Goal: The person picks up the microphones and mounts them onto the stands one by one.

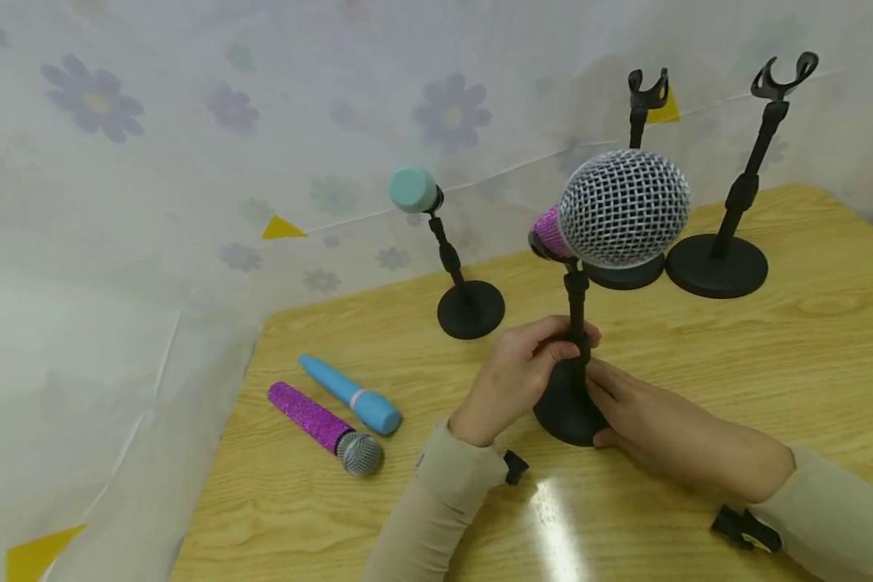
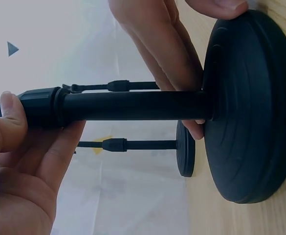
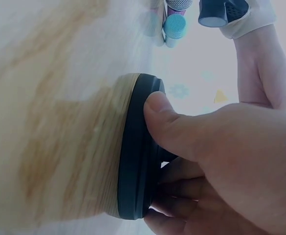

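Observation:
A black microphone stand [image 1: 563,412] stands upright on the table, its clip holding a microphone with a silver mesh head [image 1: 624,208] and a pink handle [image 1: 550,233]. My left hand [image 1: 509,372] grips the pole just at its thick collar, thumb on one side and fingers on the other, as the left wrist view shows. Low down, my right hand [image 1: 647,412] holds the round base [image 3: 135,156]; its thumb presses the near rim and its fingers lie over the top beside the pole. Part of the pole is hidden behind the left fingers.
Left on the table lie a glittery pink microphone [image 1: 309,416] and a blue one [image 1: 349,392]. Behind, a small stand [image 1: 470,311] carries a teal-headed microphone [image 1: 412,190]. Two stands with bare clips, one farther right [image 1: 716,267] and one behind the silver mesh [image 1: 647,97], are near the patterned curtain.

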A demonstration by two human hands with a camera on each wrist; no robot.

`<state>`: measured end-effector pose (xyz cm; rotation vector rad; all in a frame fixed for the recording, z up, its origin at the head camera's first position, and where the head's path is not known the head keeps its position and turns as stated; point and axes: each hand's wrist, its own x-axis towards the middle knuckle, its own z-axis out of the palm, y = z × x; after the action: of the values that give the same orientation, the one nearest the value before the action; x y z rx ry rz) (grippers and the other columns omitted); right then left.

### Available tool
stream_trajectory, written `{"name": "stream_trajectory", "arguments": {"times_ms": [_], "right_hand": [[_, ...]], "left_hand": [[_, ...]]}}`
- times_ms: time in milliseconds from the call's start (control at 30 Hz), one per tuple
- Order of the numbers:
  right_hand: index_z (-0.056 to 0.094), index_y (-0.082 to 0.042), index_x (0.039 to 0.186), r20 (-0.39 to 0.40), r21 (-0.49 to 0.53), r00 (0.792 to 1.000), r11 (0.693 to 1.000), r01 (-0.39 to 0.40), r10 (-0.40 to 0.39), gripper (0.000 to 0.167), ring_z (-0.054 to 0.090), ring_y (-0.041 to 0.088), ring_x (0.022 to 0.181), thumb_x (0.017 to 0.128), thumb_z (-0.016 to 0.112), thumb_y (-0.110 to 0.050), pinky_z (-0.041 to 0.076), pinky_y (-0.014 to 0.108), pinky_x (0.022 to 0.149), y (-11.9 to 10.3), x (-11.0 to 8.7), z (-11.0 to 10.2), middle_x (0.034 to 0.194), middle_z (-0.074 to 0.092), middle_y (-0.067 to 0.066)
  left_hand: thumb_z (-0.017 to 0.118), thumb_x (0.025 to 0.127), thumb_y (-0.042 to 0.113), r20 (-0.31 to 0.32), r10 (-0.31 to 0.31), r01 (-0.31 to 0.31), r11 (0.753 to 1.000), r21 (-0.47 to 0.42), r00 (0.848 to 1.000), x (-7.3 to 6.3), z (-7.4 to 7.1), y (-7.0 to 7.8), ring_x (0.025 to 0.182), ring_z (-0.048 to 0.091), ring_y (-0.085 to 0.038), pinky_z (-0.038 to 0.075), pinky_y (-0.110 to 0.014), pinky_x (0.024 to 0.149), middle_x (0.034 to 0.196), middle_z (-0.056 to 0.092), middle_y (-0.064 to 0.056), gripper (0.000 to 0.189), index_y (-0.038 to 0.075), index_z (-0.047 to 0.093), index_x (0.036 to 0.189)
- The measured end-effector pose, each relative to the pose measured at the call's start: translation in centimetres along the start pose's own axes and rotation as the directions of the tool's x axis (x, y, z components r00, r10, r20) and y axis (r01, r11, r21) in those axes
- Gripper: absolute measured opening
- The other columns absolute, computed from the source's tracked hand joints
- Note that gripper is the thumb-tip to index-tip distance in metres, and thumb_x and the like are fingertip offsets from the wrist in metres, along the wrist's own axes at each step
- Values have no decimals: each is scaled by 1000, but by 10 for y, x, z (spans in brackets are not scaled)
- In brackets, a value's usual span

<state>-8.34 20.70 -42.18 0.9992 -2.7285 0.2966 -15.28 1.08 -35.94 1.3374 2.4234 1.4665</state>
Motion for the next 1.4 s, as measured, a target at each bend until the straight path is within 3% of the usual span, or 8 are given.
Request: {"name": "stream_trajectory", "arguments": {"times_ms": [233, 500, 667, 900, 1133, 1400], "right_hand": [[53, 10, 137, 14, -21, 1000, 1000, -3, 3, 71, 57, 40, 131, 87, 79, -33, 55, 48, 100, -1, 0, 0, 146, 47, 25], [55, 12, 134, 12, -57, 1000, 998, 12, -12, 69, 58, 40, 128, 87, 79, -33, 56, 47, 99, -1, -1, 0, 143, 49, 27], [57, 13, 131, 2, -58, 1000, 998, 18, -18, 68, 59, 42, 127, 85, 80, -31, 56, 48, 97, -1, -2, 1, 141, 49, 29], [57, 12, 132, 12, -44, 1000, 999, 11, -10, 68, 58, 40, 129, 85, 81, -30, 56, 48, 98, -1, 0, 1, 144, 47, 28], [56, 13, 133, 34, -37, 999, 999, -4, 5, 69, 58, 41, 129, 85, 81, -31, 56, 48, 98, -1, 0, -2, 145, 47, 29], [54, 11, 136, 32, 8, 999, 1000, -15, 15, 70, 55, 42, 132, 86, 81, -29, 55, 49, 100, -1, 0, -2, 149, 44, 28]], "left_hand": [[58, 100, 16, -55, 22, -23, 999, -33, 998, -2, 2, -1, 112, 71, -11, 53, -16, 99, 113, 76, -10, 25, 3, 71, 117], [64, 96, 21, -102, 88, -73, 988, 140, 991, -3, 2, 0, 106, 72, -6, 53, -10, 93, 111, 77, -6, 27, 6, 73, 116], [70, 93, 18, -117, 71, -59, 993, 102, 991, -4, 4, 0, 103, 72, -8, 55, -11, 87, 111, 75, -8, 26, 5, 72, 115], [68, 96, 14, -131, 156, -136, 979, 150, 979, -5, 7, -3, 104, 72, -11, 54, -9, 87, 110, 73, -10, 19, 2, 70, 111], [65, 98, 13, -115, 110, -104, 993, 54, 987, -5, 7, -4, 108, 71, -10, 56, -14, 88, 114, 73, -10, 20, 2, 71, 113], [56, 103, 13, -27, 61, -62, 997, -37, 998, -4, 2, -4, 114, 69, -11, 56, -18, 95, 118, 73, -11, 24, 2, 69, 119]]}}
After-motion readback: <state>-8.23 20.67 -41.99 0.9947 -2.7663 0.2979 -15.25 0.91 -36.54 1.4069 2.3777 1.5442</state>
